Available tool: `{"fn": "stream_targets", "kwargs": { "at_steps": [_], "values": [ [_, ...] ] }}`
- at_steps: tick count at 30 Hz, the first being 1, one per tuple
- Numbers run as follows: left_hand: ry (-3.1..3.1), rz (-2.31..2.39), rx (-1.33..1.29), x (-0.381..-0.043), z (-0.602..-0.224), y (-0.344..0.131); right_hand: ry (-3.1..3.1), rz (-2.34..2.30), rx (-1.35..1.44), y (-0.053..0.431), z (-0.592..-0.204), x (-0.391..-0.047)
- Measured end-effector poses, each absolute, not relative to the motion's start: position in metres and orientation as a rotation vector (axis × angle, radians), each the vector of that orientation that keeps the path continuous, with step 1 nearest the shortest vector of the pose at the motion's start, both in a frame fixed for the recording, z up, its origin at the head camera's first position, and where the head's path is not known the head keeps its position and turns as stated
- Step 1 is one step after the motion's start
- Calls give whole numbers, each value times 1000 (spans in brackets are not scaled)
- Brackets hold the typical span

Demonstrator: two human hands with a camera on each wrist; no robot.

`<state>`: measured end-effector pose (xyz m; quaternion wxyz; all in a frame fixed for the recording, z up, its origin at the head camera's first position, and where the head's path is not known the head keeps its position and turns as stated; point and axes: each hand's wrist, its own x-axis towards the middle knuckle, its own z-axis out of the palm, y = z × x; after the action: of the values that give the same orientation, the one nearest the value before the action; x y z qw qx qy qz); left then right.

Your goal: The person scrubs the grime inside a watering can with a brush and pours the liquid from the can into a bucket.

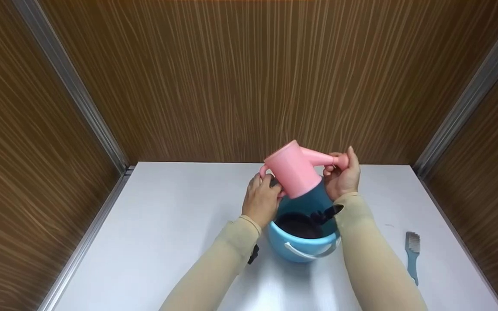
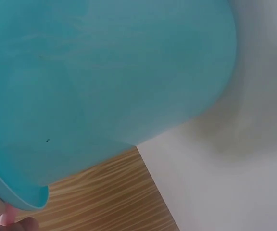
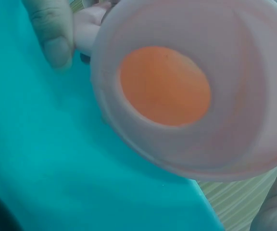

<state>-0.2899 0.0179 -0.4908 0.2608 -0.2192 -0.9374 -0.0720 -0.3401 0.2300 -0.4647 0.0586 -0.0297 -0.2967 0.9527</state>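
A pink watering can (image 1: 293, 170) is held tilted above a light blue bucket (image 1: 305, 248), its base towards the lower right. My left hand (image 1: 261, 199) grips the can's handle on the left side. At the other end, my right hand (image 1: 345, 176) holds the tip of the spout, fingers curled about it. The bucket stands on the white table, and its inside looks dark at the bottom. Close up in the right wrist view, the can (image 3: 234, 53) shows a pale ring round an orange oval. The bucket's wall (image 2: 119, 72) fills much of the left wrist view.
On the right side of the white table (image 1: 162, 233) lies a grey-blue brush (image 1: 412, 255). A white handle (image 1: 298, 251) hangs at the bucket's near side. Brown wood-grain panels (image 1: 231, 82) enclose the table at the back and both sides.
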Motion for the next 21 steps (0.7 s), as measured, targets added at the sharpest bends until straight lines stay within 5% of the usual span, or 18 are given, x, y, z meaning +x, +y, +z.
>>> {"fn": "stream_targets", "kwargs": {
  "at_steps": [21],
  "values": [
    [-2582, -326, -599, -284, -496, 22, -898, 2900, -23, 236, -473, -338]
  ]
}}
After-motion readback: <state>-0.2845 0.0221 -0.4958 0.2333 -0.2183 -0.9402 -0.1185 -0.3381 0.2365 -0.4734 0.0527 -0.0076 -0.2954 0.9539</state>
